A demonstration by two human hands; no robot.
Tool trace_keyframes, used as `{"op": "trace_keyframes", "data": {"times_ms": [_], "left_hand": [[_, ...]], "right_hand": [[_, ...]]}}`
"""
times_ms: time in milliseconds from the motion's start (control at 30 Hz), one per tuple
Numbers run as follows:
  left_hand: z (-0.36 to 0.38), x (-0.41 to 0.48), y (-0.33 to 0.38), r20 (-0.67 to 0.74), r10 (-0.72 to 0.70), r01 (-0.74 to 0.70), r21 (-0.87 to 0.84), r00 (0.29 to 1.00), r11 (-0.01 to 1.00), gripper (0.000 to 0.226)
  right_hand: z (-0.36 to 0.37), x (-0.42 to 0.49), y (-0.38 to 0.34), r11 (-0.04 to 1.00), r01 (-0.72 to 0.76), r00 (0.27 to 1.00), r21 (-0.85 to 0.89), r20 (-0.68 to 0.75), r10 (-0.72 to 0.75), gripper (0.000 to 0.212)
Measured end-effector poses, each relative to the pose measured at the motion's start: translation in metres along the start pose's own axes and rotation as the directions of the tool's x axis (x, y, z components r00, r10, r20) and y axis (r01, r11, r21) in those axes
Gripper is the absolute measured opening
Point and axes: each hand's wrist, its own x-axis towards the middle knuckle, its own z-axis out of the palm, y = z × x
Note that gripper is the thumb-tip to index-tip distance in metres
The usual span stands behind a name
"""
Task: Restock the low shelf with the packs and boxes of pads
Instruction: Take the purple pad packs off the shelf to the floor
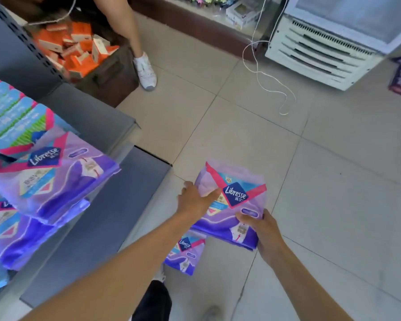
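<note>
Free room: low shelf (116, 205) right part; purple packs (56, 177) crowd left.

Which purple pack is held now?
The purple pack over the floor, gripped by left hand and right hand; other packs lie on the shelf or beneath it.

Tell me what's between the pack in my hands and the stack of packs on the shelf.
Head view: apart from your left hand, just bare grey shelf board and a strip of floor tile separate the held pack from the stack.
</note>
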Motion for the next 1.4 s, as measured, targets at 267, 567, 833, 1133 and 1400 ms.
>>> {"op": "trace_keyframes", "data": {"times_ms": [267, 567, 833, 1133, 1400], "left_hand": [[0.017, 0.077, -0.044, 0.18, -0.093, 0.097, -0.01, 0.979, 0.995, 0.054], [0.065, 0.175, -0.135, 0.163, -0.108, 0.101, 0.05, 0.981, 0.994, 0.045], [0.095, 0.245, -0.198, 0.16, -0.138, 0.133, 0.039, 0.977, 0.99, 0.048], [0.104, 0.257, -0.201, 0.125, -0.193, 0.188, 0.051, 0.973, 0.981, 0.052], [0.08, 0.203, -0.144, -0.055, -0.136, 0.143, 0.154, 0.989, 0.978, 0.055]], "right_hand": [[0.012, 0.097, 0.057, 0.994, -0.085, 0.992, 0.068, -0.09, 0.091, 0.068], [0.016, 0.219, 0.155, 0.981, -0.186, 0.981, 0.051, -0.054, 0.188, 0.08], [0.023, 0.283, 0.204, 0.977, -0.211, 0.976, 0.007, -0.057, 0.211, 0.06], [0.025, 0.303, 0.215, 0.972, -0.224, 0.973, -0.072, -0.07, 0.219, 0.063], [0.03, 0.247, 0.151, 0.838, -0.228, 0.964, -0.496, -0.238, 0.121, 0.091]]}}
